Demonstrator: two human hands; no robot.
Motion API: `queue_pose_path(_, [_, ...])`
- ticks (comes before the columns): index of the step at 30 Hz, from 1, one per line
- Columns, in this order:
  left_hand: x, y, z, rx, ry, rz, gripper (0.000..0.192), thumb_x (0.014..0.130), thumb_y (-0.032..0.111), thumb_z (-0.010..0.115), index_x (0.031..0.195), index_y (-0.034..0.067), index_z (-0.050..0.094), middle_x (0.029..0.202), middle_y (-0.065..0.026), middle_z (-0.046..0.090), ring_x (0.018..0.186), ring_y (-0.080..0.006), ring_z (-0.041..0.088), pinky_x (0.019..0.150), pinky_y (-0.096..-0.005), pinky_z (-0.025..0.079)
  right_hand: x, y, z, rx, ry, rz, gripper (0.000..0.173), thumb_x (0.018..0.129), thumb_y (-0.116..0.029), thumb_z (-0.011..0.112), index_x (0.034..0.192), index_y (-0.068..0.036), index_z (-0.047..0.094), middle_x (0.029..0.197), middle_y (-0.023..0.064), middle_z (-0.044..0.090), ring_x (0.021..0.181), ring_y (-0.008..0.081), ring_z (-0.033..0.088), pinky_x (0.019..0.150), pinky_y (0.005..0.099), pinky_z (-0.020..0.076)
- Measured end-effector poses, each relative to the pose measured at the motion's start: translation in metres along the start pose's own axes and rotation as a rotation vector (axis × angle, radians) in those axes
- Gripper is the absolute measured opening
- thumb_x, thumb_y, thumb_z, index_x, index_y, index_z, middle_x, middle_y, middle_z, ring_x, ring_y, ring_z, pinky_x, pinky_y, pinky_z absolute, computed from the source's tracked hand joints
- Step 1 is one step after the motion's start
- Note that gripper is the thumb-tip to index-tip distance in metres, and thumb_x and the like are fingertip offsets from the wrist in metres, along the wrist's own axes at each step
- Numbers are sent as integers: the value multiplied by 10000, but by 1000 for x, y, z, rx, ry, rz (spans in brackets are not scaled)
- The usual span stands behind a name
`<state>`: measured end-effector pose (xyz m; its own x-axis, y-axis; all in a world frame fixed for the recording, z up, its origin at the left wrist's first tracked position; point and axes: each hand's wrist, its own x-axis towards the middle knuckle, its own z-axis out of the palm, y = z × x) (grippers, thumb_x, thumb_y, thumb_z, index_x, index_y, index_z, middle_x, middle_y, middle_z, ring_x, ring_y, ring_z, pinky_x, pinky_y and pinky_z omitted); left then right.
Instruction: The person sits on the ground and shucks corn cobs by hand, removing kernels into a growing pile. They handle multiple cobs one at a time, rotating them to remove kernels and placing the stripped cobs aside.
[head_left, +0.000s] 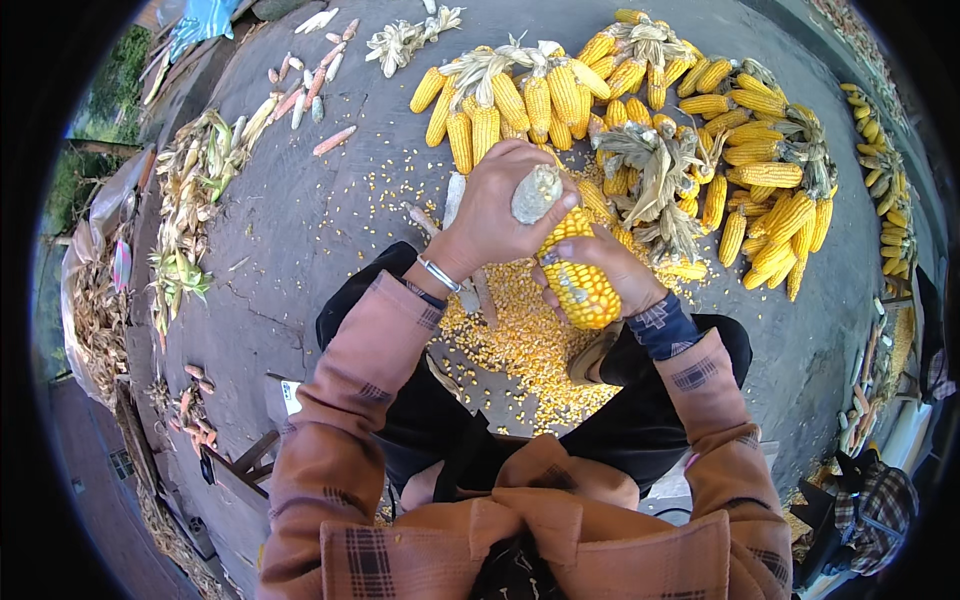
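My left hand (491, 206), with a silver bracelet at the wrist, grips a stripped, greyish-white corn cob (537, 195). Its thumb lies by the upper part of a yellow ear of corn (581, 289). That ear is held tilted in my right hand (619, 262), thumb across its side. Most kernels are still on the ear, and a pale patch shows on its face. Loose kernels (517, 322) lie heaped on the ground beneath my hands, between my legs. Bare cobs (486, 296) rest at the left side of the heap, partly hidden by my left arm.
Husk-tied bundles of yellow ears (540, 97) lie ahead and to the right (780, 165). Dry husks (191, 202) and stripped cobs (307, 94) are strewn on the concrete ground (262, 247) at left. More ears (885, 180) line the far right edge. A person in checked clothing (877, 502) is at lower right.
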<state>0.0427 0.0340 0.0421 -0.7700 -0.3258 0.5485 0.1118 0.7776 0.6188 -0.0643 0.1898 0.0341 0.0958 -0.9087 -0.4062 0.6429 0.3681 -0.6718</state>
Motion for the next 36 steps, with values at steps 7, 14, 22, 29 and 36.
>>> queue_pose_path(7, [7, -24, 16, -308, -73, -465, 310, 864, 300, 675, 741, 16, 662, 676, -94, 660, 594, -200, 612, 552, -346, 464, 18, 11, -4, -155, 169, 10, 353, 831, -261, 641, 1013, 29, 558, 823, 130, 648, 702, 206, 656, 572, 307, 537])
queue_pose_path(14, [14, -14, 0, -271, -130, -52, 261, 893, 356, 607, 918, 114, 702, 996, -12, 699, 1147, -233, 580, 1151, -492, 127, 11, 7, -27, 295, -137, 67, 390, 877, -346, 565, 1088, -19, 536, 883, 150, 621, 707, 245, 648, 575, 355, 551])
queue_pose_path(22, [4, -10, 22, -60, -32, 6, 217, 805, 230, 715, 766, 22, 662, 714, -152, 615, 700, -314, 616, 709, -380, 489, 13, 7, -7, -247, 211, -129, 410, 833, -247, 619, 1088, 62, 530, 894, 100, 638, 769, 152, 633, 630, 272, 510])
queue_pose_path(29, [6, -14, 33, -82, 53, -248, 291, 835, 241, 714, 721, -10, 620, 609, -128, 602, 565, -263, 611, 608, -366, 497, 17, 10, 3, -626, 398, -182, 408, 772, -224, 686, 1007, 89, 572, 839, 25, 596, 731, 110, 536, 673, 288, 459])
queue_pose_path(36, [21, -22, 10, -561, 270, -564, 261, 914, 238, 636, 945, -20, 657, 841, -72, 673, 803, -135, 631, 754, -283, 495, 17, 4, -8, -366, 331, -241, 378, 800, -195, 685, 1094, 7, 562, 906, 23, 607, 809, 108, 563, 744, 277, 466])
